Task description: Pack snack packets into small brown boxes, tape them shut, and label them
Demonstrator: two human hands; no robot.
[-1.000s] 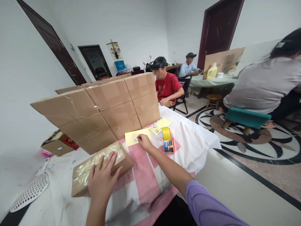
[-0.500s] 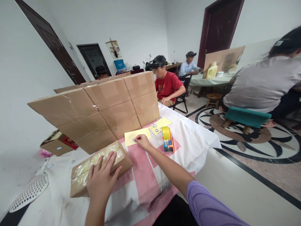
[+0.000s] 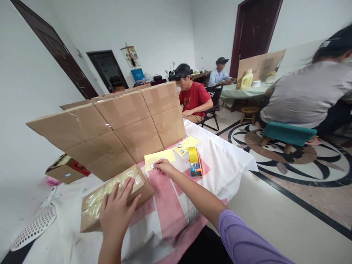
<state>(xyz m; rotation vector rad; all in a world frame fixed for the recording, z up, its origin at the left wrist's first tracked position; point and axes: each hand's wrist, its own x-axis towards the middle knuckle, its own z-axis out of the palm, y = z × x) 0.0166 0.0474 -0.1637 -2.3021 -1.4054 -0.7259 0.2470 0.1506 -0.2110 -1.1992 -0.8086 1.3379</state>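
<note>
My left hand [image 3: 118, 209] lies flat with fingers spread on top of a small cardboard box [image 3: 95, 200], whose upper face has strips of clear, yellowish tape. Over a pale yellow sheet [image 3: 167, 156], my right hand [image 3: 165, 167] pinches a small white sticker [image 3: 152, 166] with a blue outline. A second yellow sheet [image 3: 191, 143], dotted with small marks, lies beyond it. To the right of my right hand stands a tape dispenser [image 3: 195, 163] with a yellow roll and orange edges.
Stacked cardboard boxes [image 3: 134, 123] form a wall across the table's far side. An open carton [image 3: 62, 170] and a perforated white chair part [image 3: 35, 225] are at the left. A person in red [image 3: 196, 99] sits past the boxes; another in grey [image 3: 299, 95] sits right.
My right hand has shifted slightly left over the yellow sheet, carrying the sticker. My left hand stays on the box. The whole view has moved a little.
</note>
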